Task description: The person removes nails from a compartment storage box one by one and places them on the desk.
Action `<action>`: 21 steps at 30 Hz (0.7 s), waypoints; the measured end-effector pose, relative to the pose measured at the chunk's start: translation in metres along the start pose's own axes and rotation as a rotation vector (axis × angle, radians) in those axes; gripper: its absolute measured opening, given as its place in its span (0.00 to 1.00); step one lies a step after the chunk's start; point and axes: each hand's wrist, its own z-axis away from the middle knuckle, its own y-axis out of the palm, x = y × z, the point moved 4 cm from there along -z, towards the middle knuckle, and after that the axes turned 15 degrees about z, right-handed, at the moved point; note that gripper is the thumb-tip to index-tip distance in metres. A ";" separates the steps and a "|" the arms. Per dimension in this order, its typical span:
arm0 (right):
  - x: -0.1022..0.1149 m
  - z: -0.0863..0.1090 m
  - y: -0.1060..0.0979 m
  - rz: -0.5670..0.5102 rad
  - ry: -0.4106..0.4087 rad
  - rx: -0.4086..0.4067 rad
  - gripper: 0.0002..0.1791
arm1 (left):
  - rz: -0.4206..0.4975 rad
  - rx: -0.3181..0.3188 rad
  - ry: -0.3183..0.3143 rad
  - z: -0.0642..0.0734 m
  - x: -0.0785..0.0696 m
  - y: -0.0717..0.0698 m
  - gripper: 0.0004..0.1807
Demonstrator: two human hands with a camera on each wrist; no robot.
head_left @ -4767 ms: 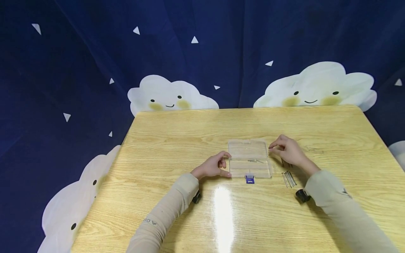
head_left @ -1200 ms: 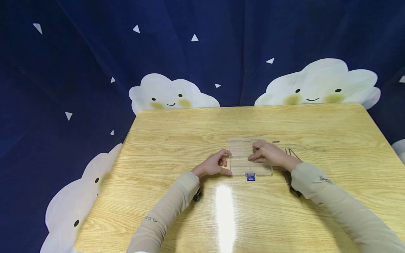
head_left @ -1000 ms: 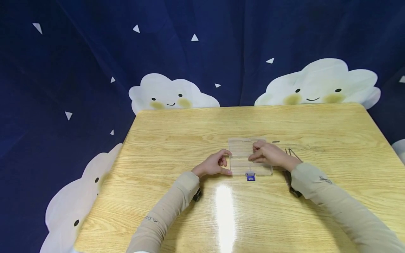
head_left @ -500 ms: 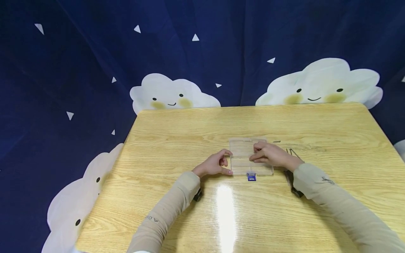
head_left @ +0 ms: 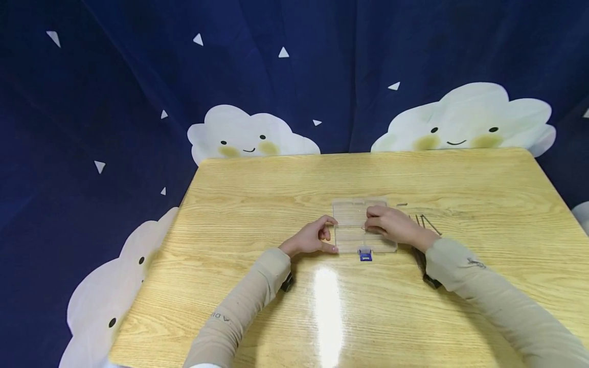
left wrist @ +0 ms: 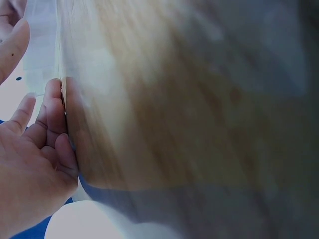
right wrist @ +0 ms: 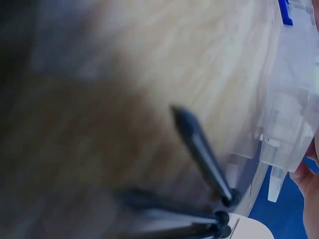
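A clear plastic box (head_left: 347, 240) lies open and flat on the table, its lid (head_left: 348, 210) folded to the far side and its blue latch (head_left: 365, 255) facing the person. My left hand (head_left: 313, 236) holds the box at its left side, thumb on the near corner and forefinger by the hinge. My right hand (head_left: 392, 223) is over the right half, fingers curled together as in a pinch. A thin nail (head_left: 363, 228) shows right at its fingertips; the rest is hidden by the hand. Dark nails with points and heads lie near the right wrist, one nail (right wrist: 202, 152) close to that camera.
Several loose nails (head_left: 430, 225) lie right of the box, some partly behind the right wrist. A small nail (head_left: 402, 205) lies by the lid's far right corner. Small black wrist cameras hang under both sleeves. A dark blue curtain (head_left: 294, 92) stands behind the wooden table (head_left: 257, 199).
My right hand has moved left from the nails on the table to over the box, and its fingertips have just shifted slightly. My left hand has stayed at the box.
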 end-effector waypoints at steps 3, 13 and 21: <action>0.003 -0.001 -0.002 0.020 0.010 0.009 0.06 | -0.002 0.000 0.001 0.000 0.000 0.000 0.34; 0.001 -0.003 -0.006 -0.022 -0.015 0.033 0.05 | -0.001 0.007 -0.002 0.000 -0.002 0.000 0.34; -0.002 -0.008 -0.001 -0.103 0.000 0.090 0.06 | 0.005 0.019 0.040 0.001 -0.003 -0.001 0.33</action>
